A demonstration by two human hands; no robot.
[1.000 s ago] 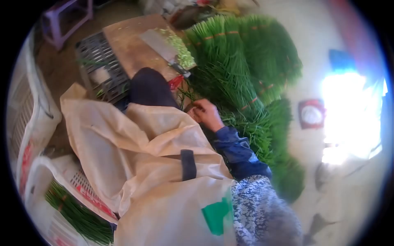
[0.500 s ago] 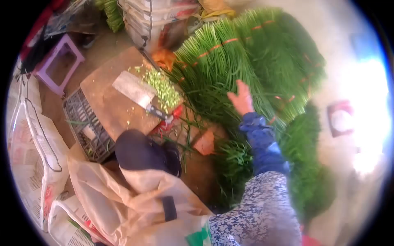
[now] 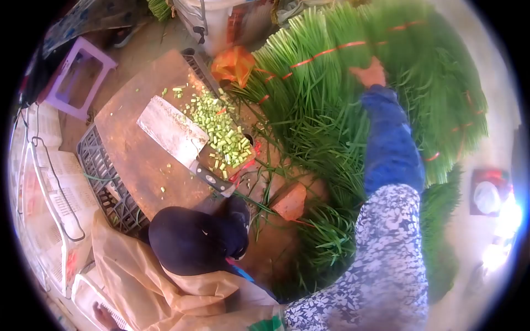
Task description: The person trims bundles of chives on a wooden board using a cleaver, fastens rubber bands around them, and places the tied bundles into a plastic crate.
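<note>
My right hand (image 3: 371,73), in a blue sleeve cover, is at a bundle of chives (image 3: 397,47) on the right. Its thumb points left and its fingers go in among the green stalks, partly hidden; it looks closed on them. The bundle is smeared by motion. Red ties run across the bundles lying side by side. At the bottom left edge, part of my left hand (image 3: 102,316) shows by a white basket (image 3: 83,287); its fingers are too cut off to read. A cleaver (image 3: 174,129) lies flat on the wooden board (image 3: 124,132), beside chopped green pieces (image 3: 223,132).
Under the board is a dark plastic crate (image 3: 105,160). A brick (image 3: 290,201) lies on the floor near my knee (image 3: 190,240). A purple stool (image 3: 83,77) stands at upper left, white baskets (image 3: 58,193) at left, and an orange bag (image 3: 233,65) behind the board.
My right hand has reached farther forward and right, from above the leaves into the upper bundle. My left hand has come into view at bottom left. The view has shifted.
</note>
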